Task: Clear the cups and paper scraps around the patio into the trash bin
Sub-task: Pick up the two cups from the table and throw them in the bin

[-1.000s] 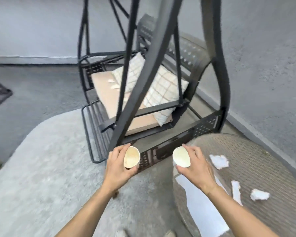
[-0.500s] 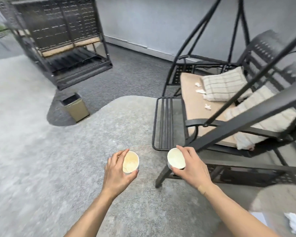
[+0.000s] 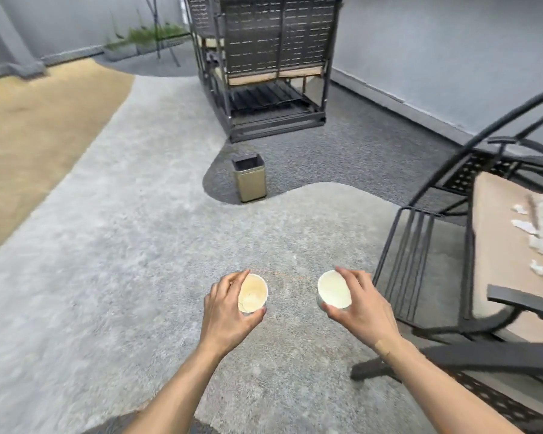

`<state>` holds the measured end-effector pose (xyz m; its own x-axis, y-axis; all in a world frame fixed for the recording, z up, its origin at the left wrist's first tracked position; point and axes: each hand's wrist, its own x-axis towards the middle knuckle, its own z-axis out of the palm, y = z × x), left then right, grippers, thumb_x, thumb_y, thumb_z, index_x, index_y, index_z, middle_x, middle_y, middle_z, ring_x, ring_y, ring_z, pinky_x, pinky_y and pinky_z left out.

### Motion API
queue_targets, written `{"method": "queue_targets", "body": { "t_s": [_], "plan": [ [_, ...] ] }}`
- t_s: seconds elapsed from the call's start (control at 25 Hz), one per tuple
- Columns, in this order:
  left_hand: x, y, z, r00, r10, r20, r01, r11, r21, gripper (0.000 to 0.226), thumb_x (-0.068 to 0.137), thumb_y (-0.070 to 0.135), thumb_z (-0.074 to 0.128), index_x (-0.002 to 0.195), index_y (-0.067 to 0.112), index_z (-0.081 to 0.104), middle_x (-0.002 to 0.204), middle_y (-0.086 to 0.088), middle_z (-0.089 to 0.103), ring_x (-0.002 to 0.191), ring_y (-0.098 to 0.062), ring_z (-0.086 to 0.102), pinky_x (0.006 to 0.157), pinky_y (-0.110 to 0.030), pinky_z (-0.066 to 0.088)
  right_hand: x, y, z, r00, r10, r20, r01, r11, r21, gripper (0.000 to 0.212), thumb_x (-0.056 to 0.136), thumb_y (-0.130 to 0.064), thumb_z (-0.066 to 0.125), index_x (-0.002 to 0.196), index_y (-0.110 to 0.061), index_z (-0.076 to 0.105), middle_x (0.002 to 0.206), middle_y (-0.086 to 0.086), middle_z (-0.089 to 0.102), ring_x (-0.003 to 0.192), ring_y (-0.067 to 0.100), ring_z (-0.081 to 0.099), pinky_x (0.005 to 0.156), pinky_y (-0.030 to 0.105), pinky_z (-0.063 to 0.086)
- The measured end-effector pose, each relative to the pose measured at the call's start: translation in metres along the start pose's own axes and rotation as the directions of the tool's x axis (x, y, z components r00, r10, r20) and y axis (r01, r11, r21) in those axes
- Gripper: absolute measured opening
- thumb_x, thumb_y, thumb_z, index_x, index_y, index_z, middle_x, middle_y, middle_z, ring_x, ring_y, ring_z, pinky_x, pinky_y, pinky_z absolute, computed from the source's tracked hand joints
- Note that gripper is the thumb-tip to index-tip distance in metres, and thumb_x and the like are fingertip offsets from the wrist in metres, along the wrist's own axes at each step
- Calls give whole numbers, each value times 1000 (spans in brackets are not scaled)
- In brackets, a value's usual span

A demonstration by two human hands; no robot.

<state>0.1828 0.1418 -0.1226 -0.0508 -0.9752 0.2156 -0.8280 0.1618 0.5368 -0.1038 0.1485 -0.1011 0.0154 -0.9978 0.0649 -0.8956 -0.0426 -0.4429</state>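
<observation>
The left hand point(image 3: 229, 311) and right hand point(image 3: 359, 305) each wrap a paper cup point(image 3: 252, 293) upright (mouths up, likely against drips), aimed at the trash bin point(image 3: 250, 177) well ahead.

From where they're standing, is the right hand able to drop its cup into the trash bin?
Probably not yet. The right hand holds its paper cup well short of the trash bin, which stands across open rug. Nothing blocks the path, and the bin's top is open, so walking closer should do.

A pale grey rug point(image 3: 138, 245) covers the floor, meeting darker carpet point(image 3: 342, 158) where the gold trash bin point(image 3: 250, 180) stands; paper scraps point(image 3: 524, 225) lie on the swing's tan cushion point(image 3: 499, 252)
</observation>
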Motion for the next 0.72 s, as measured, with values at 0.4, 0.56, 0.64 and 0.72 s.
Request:
{"method": "queue_targets", "body": {
  "t_s": [0.4,0.56,0.64,0.72],
  "plan": [
    [76,-59,-8,984,-168,-65,169,986,3,85,73,62,69,145,33,35,133,8,41,122,-12,38,102,-38,35,149,-30,49,987,-139,79,133,988,84,79,69,-76,57,135,-47,27,130,-16,35,101,17,58,70,37,53],
    [142,-61,6,976,-201,-83,202,979,6,86,72,63,69,145,34,34,133,9,42,120,-10,39,102,-38,36,221,-15,45,986,-141,92,133,987,90,77,70,-74,59,135,-47,26,131,-17,34,102,17,57,71,39,53],
    [174,-57,13,974,-212,-81,213,977,12,85,72,64,69,144,37,33,133,9,42,119,-10,39,101,-38,36,254,-2,38,986,-135,97,124,986,107,78,71,-73,59,136,-45,27,132,-15,35,105,17,55,74,39,52],
    [205,-52,19,974,-210,-83,213,977,21,85,71,64,68,144,41,31,132,10,42,119,-9,39,100,-37,35,285,9,32,987,-128,100,117,987,108,78,72,-72,59,137,-44,28,133,-13,36,107,16,53,76,39,49]
  ]
}}
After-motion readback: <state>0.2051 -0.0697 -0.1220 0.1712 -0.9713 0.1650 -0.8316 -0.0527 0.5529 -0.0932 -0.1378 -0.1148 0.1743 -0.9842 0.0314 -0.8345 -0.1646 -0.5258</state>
